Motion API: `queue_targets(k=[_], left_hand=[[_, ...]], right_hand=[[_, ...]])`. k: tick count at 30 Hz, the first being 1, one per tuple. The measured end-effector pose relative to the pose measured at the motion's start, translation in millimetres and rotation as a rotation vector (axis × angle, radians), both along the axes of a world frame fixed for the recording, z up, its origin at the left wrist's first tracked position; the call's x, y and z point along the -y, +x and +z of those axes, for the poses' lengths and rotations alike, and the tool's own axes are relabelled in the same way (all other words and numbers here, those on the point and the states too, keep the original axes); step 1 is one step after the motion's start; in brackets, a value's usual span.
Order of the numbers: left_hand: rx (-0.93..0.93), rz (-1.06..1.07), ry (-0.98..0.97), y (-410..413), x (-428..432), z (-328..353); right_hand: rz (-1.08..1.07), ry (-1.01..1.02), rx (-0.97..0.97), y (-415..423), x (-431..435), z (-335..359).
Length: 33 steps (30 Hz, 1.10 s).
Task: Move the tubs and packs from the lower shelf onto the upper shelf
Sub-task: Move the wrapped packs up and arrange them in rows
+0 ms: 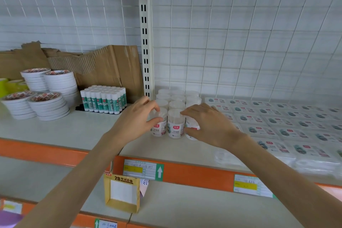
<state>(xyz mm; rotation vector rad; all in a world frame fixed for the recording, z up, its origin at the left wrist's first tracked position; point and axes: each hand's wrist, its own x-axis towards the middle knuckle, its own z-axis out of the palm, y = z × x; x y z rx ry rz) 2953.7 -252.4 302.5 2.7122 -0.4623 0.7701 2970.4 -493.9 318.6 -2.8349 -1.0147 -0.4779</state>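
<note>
Head view. Your left hand [137,120] grips the left tub [158,129] of the front row, thumb low on its label and fingers curled over its lid. Your right hand [207,126] is curled round the right tub [192,128], which it largely hides, with one fingertip touching the lid of the middle tub [176,124]. These three stand upright and touching at the front of a block of tubs [176,98] on the upper shelf [83,131], just right of the post [145,42]. Flat packs [277,122] lie in rows beside the block, filling the shelf's right part. To the left stand glue sticks [103,101], stacked tape rolls [48,96] and torn cardboard [111,65]. The lower shelf [185,205] carries a yellow box [122,192] between your forearms.
</note>
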Motion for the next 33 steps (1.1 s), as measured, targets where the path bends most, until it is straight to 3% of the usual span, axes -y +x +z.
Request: queue_targets(k=[10,17,19,24,33], left_hand=[[-0.038,0.026,-0.047,4,0,-2],[-0.044,0.017,-0.067,3,-4,0],[-0.097,0.000,0.023,3,0,7],[-0.267,0.026,0.287,7,21,16],[-0.431,-0.037,0.240,13,26,18]], right_hand=[[-0.004,0.040,0.010,0,-2,-4],[0.008,0.254,-0.023,3,7,3],[-0.064,0.209,-0.051,5,11,9],[-0.162,-0.123,-0.207,13,13,9],[-0.157,-0.102,-0.291,9,4,2]])
